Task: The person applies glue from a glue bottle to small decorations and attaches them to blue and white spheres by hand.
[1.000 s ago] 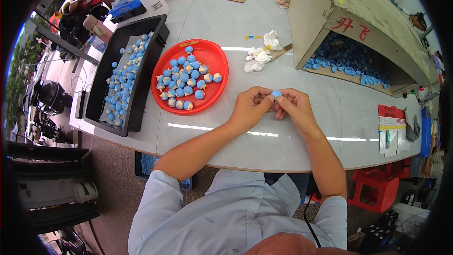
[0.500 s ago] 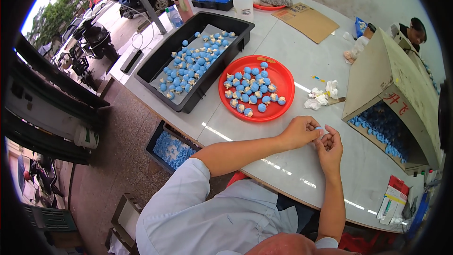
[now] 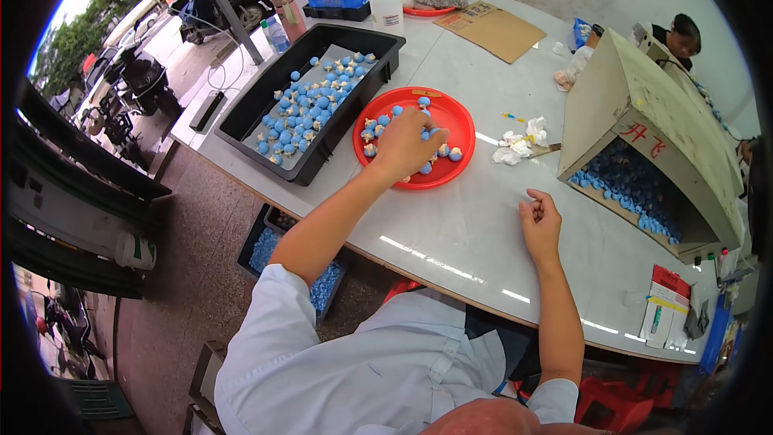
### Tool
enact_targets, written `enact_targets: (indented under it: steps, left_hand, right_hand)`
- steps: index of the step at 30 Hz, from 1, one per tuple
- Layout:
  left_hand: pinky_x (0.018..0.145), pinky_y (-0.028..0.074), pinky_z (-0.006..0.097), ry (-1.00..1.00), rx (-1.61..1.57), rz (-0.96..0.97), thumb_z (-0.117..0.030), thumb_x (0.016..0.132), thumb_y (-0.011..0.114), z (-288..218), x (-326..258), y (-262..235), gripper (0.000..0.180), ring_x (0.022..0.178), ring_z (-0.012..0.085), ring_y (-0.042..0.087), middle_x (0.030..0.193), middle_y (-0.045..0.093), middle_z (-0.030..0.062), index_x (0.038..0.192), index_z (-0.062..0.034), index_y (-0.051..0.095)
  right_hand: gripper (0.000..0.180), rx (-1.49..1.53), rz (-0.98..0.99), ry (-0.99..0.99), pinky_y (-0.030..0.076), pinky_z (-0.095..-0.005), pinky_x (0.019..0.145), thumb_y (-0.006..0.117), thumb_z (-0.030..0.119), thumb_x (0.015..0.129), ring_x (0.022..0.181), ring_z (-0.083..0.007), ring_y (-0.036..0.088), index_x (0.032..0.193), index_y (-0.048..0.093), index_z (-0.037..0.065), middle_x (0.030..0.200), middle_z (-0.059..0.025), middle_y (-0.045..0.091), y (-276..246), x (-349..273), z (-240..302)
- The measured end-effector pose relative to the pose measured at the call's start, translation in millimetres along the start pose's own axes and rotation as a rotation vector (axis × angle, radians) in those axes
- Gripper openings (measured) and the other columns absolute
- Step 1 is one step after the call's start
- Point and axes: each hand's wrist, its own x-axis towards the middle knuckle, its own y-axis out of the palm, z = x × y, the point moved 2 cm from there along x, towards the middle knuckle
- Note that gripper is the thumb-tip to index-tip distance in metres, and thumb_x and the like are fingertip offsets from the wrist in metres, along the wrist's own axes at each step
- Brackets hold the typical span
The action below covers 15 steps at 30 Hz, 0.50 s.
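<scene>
Left hand [image 3: 405, 147] over the red plate [image 3: 452, 119], grip hidden, best lifting balls [image 3: 456, 154] gently, right hand [image 3: 543, 225] loosely spread!

Loc: wkshop | evid: long worktable [image 3: 467, 221] | blk tray [image 3: 348, 117] w/ blue balls [image 3: 298, 121] | box [image 3: 596, 101] w/ blue pcs [image 3: 636, 185]

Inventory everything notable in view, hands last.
table: 1, grey, centre
plate: 1, red, on table
tray: 1, black, left of plate
balls: many, blue and cream, plate and tray
box: 1, beige, right
pieces: many, blue, inside box
tissues: several, white, near box
cardboard: 1, brown, far table
bottle: 1, white, beyond tray
motorbikes: several, dark, outside left
person: 1, black clothing, beyond box
left hand: 1, bare, over plate
right hand: 1, bare, right of plate
</scene>
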Motion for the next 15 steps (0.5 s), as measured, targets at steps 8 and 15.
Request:
enact_targets:
  steps: [8, 15]
  left_hand:
    - [0.108, 0.04, 0.04, 0.267, 0.232, -0.057, -0.03, 0.093, 0.072, 26, 21, 25, 0.037, 0.132, 0.0322, 0.048, 0.132, 0.059, 0.0191, 0.117, -0.0008, 0.068]
    - [0.106, 0.045, 0.04, 0.165, -0.004, -0.182, -0.026, 0.091, 0.074, 14, 29, -37, 0.049, 0.127, 0.0317, 0.056, 0.132, 0.06, 0.0199, 0.13, 0.0003, 0.06]
  right_hand:
    - [0.025, -0.044, -0.008, 0.001, 0.041, -0.0225, 0.058, 0.069, 0.005, 0.091, 0.062, -0.0054, 0.046, 0.115, 0.064, -0.002, 0.071, 0.002, 0.054, 1, -3, 0]
    - [0.024, -0.082, -0.015, -0.019, 0.043, -0.0238, 0.058, 0.07, 0.005, 0.091, 0.061, -0.0072, 0.047, 0.113, 0.065, -0.002, 0.07, 0.0, 0.054, -2, -3, -1]
